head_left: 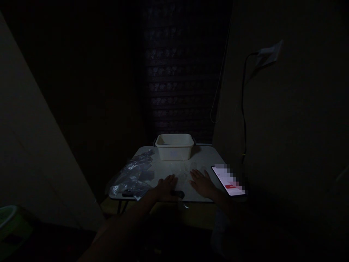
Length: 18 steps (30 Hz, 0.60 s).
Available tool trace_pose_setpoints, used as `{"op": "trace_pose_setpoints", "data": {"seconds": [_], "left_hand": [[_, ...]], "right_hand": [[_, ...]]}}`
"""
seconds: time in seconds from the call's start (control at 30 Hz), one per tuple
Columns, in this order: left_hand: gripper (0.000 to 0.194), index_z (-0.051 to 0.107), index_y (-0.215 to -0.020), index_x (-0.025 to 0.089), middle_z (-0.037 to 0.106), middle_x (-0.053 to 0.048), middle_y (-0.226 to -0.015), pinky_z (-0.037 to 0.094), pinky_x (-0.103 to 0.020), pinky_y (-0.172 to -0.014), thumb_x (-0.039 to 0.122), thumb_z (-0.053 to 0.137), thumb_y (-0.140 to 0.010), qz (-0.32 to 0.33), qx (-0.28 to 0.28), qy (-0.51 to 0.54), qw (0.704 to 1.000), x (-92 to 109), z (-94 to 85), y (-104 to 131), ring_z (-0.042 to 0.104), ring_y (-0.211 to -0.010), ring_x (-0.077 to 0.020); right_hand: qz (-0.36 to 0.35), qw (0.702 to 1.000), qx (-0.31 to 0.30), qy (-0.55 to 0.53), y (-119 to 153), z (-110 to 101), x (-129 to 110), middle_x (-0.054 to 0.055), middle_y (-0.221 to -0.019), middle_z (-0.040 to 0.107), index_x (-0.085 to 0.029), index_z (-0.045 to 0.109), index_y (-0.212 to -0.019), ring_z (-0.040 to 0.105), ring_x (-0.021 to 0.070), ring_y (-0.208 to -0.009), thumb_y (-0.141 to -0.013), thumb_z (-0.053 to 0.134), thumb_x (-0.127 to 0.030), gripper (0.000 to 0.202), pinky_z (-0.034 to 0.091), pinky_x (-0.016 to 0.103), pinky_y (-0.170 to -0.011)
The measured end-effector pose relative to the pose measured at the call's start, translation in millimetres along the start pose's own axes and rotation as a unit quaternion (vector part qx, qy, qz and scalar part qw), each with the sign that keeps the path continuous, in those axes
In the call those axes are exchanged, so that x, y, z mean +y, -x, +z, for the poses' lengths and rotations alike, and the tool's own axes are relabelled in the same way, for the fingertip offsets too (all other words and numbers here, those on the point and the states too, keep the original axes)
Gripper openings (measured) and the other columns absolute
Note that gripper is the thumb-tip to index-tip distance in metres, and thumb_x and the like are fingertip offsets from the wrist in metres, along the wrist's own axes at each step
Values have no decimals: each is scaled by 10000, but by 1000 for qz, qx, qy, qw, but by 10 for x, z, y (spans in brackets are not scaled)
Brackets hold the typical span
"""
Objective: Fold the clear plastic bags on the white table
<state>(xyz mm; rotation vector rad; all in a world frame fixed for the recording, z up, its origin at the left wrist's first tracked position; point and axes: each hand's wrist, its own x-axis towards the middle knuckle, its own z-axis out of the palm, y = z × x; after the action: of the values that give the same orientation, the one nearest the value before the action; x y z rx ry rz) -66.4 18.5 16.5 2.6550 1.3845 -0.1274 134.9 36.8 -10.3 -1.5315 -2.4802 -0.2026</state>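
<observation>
In the dim head view, my left hand (166,187) lies palm down near the table's front edge, its fingers stretched forward. Just to the right, my right hand (202,183) rests flat with fingers spread. Between the two hands is a faint, clear plastic sheet or bag (180,173); the low light hides its outline. A dark rounded object (178,194) sits against the heel of my left hand, its kind unclear. Neither hand grips anything that shows.
On the folding table (160,168), a cream plastic tub (174,153) stands at the back. Crumpled clear plastic bags (133,174) cover the left side. A lit tablet or phone (225,180) lies at the right edge. A black cable (243,109) hangs down the right wall.
</observation>
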Motion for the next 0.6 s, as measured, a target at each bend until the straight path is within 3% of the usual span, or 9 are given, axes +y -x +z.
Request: {"op": "trace_pose_setpoints", "data": {"seconds": [0.13,0.27,0.4,0.6], "left_hand": [[637,81,-1190,123,110,-131,-1244,144,-418,-844,528,157,-704,-8,28,-2,1000,129,27,35,59,-1123,-215],[514,101,-1187,151,109,-100,-1251,128,-409,-855,432,112,-756,23,77,-32,996,247,168,73,43,-1126,-198],[575,100,-1187,127,102,-121,-1248,112,-438,-852,475,145,-731,21,67,-61,996,274,241,119,21,-1124,-226],[650,72,-1189,97,98,-152,-1241,77,-446,-858,518,163,-702,22,53,-67,996,281,208,185,8,-1122,-236]], "right_hand": [[-58,998,13,-25,-39,-77,-150,68,-1199,278,-152,243,-1155,190,142,-1094,-778,113,-347,444,65,389,-879],[-135,989,-32,-57,-55,-35,-332,47,-1218,240,-165,207,-1168,152,114,-1107,-784,85,-352,445,81,368,-884],[-128,988,-60,-57,-73,38,-347,53,-1229,206,-162,182,-1177,130,127,-1114,-778,70,-379,468,57,399,-881],[-72,995,-67,-35,-174,80,-140,59,-1228,204,-166,194,-1175,139,149,-1113,-768,70,-401,486,48,430,-872]]}}
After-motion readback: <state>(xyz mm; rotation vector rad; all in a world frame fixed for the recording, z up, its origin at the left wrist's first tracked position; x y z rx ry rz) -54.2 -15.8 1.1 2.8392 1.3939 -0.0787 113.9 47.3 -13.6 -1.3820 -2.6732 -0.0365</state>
